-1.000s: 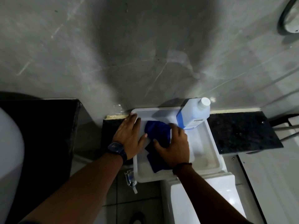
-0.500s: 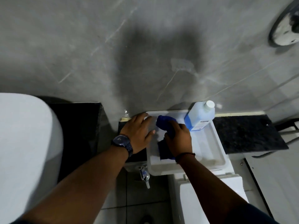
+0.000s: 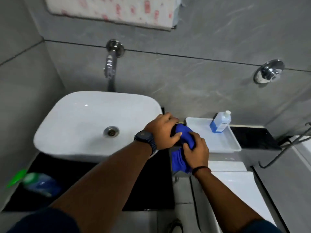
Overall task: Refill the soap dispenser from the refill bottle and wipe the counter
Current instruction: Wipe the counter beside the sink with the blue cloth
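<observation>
A blue cloth [image 3: 183, 132] is bunched between both hands at the left edge of the white tray [image 3: 225, 145], and its loose end hangs down past the counter edge. My left hand [image 3: 162, 132], with a watch on the wrist, grips the cloth's top from the left. My right hand [image 3: 196, 149] grips it from the right and below. The refill bottle [image 3: 220, 122], clear with blue liquid and a white cap, stands upright at the tray's back right corner. A blurred bottle with a green top [image 3: 40, 184] lies on the black counter [image 3: 134, 182] at the lower left.
A white basin [image 3: 75, 118] sits on the counter left of the hands, under a chrome wall tap [image 3: 110, 64]. A chrome valve [image 3: 268, 72] is on the wall at right. A white toilet tank [image 3: 235, 190] stands below the tray. A patterned towel [image 3: 111, 9] hangs above.
The cloth has come off the tray floor to its left edge, and my left hand has left the tray rim and taken hold of it. The view has swung left and up onto the basin.
</observation>
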`<action>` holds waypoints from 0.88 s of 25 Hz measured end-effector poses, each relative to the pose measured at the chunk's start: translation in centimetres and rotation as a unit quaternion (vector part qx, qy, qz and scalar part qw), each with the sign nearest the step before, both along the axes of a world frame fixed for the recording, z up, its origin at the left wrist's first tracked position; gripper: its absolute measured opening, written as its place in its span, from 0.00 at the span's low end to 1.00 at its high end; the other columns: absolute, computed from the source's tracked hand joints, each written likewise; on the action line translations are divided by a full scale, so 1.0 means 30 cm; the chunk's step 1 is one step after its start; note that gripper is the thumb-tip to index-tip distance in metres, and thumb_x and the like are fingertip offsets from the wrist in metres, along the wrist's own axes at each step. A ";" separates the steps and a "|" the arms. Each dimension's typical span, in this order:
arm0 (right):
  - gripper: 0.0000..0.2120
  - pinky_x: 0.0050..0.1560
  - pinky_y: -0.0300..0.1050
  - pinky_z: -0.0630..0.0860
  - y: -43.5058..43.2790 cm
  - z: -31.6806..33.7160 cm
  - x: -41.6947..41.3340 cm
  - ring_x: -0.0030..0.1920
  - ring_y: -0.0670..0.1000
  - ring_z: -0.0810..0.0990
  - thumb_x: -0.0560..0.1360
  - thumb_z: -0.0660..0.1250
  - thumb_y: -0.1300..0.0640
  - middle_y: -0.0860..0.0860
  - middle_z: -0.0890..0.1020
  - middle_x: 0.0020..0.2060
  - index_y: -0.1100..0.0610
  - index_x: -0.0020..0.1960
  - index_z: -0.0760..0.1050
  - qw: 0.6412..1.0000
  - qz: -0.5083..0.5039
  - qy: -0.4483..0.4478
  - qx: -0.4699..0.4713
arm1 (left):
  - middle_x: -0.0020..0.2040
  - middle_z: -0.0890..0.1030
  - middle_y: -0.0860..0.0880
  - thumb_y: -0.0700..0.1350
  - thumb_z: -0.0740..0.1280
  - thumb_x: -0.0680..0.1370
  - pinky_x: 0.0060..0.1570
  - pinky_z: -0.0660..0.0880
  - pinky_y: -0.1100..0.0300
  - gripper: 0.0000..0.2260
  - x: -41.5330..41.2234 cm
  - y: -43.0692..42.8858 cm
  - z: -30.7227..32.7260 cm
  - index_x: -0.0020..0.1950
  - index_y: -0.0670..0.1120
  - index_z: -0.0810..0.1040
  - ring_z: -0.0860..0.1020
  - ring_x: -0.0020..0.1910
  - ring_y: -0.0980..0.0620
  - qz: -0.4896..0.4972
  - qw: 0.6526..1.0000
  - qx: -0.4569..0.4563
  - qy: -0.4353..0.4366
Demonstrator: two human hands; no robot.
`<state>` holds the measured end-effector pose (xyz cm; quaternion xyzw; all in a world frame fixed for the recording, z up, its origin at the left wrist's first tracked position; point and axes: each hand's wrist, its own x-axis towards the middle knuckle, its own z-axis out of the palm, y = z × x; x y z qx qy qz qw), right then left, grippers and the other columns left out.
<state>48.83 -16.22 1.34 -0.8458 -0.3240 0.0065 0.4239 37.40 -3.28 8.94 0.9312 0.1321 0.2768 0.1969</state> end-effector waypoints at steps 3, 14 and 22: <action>0.21 0.56 0.52 0.72 -0.022 -0.052 -0.259 0.55 0.62 0.77 0.69 0.71 0.64 0.63 0.79 0.54 0.60 0.61 0.75 0.999 0.006 0.036 -0.025 | 0.47 0.79 0.41 0.47 0.71 0.70 0.46 0.75 0.51 0.15 -0.276 -0.031 -0.035 0.53 0.40 0.79 0.77 0.44 0.40 0.001 1.000 -0.005 0.001; 0.26 0.73 0.53 0.57 -0.017 -0.386 -0.517 0.72 0.65 0.59 0.77 0.63 0.48 0.62 0.61 0.74 0.51 0.73 0.64 0.964 0.037 -0.047 -0.261 | 0.75 0.56 0.46 0.71 0.67 0.61 0.70 0.58 0.49 0.48 -0.866 0.013 -0.537 0.74 0.50 0.55 0.55 0.73 0.45 0.204 0.922 -0.140 0.298; 0.20 0.74 0.50 0.57 0.185 -0.415 -0.741 0.72 0.64 0.61 0.78 0.61 0.52 0.63 0.66 0.71 0.54 0.69 0.71 0.971 0.134 -0.076 -0.183 | 0.75 0.59 0.46 0.70 0.71 0.54 0.70 0.58 0.49 0.55 -0.932 0.033 -0.605 0.74 0.46 0.56 0.58 0.73 0.46 0.263 0.909 -0.146 0.288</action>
